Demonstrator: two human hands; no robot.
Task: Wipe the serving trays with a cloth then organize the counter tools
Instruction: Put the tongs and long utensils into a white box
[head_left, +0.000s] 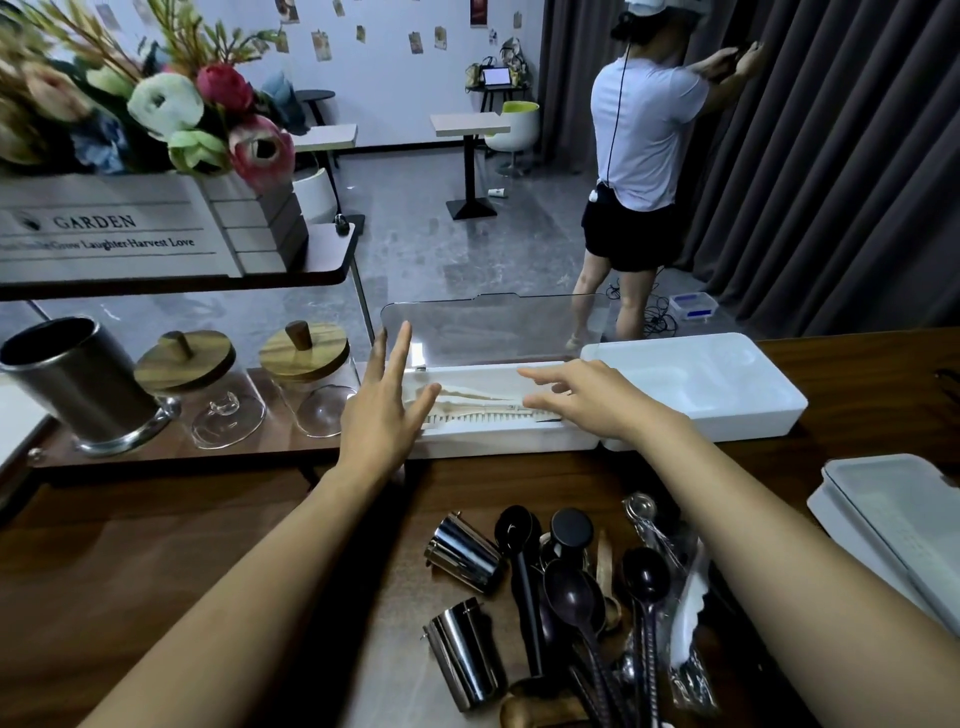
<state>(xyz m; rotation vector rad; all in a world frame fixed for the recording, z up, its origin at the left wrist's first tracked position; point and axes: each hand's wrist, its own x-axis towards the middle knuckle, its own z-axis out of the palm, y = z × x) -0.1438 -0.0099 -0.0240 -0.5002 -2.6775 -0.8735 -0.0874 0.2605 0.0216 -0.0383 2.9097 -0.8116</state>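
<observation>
White wooden planter box (119, 228) lettered "GARDEN," upper left. Left hand (382, 415) & right hand (587, 400), fingers spread, gripping nothing, reach over open white plastic tray (498, 441) at bench (208, 545) rear; black spoons (571, 587), steel cups (462, 553) piled nearer, centre-right.

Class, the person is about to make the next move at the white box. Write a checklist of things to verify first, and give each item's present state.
1. Lid up: ok, it stands open behind the box.
2. Left hand free: ok, fingers straight, holding nothing.
3. Right hand free: ok, fingers relaxed over the box, holding nothing.
4. Cloth ready: cannot tell; the beige thing in the box may be one.
5. Tray wiped: cannot tell.
6. Tools sorted: not ok, spoons and cups lie heaped on the counter.
</observation>
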